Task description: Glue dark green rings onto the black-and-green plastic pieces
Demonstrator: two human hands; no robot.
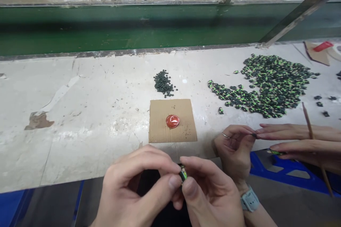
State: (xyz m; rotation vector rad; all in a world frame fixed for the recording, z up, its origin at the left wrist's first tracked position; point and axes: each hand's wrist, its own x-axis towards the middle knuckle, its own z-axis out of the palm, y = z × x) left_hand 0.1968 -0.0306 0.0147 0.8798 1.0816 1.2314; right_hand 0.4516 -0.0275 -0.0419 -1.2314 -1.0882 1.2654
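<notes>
My left hand [133, 184] and my right hand [210, 191] meet at the bottom centre, below the table's front edge. Both are closed in a pinch on one small black-and-green part [183, 175] held between their fingertips. Just beyond my hands a square of cardboard [162, 127] lies on the table, with a red blob [172, 121] in its middle. A small heap of dark round pieces [163, 83] lies behind the cardboard. A large pile of black-and-green parts [269, 85] spreads over the table to the right.
A co-worker's hand with a ring and a wristwatch [236, 149] meets their other hand [295, 138] at the right, which holds a thin stick [309, 120]. The worn white table [80, 113] ends at a green belt [119, 28] behind. Blue crates [287, 173] stand below.
</notes>
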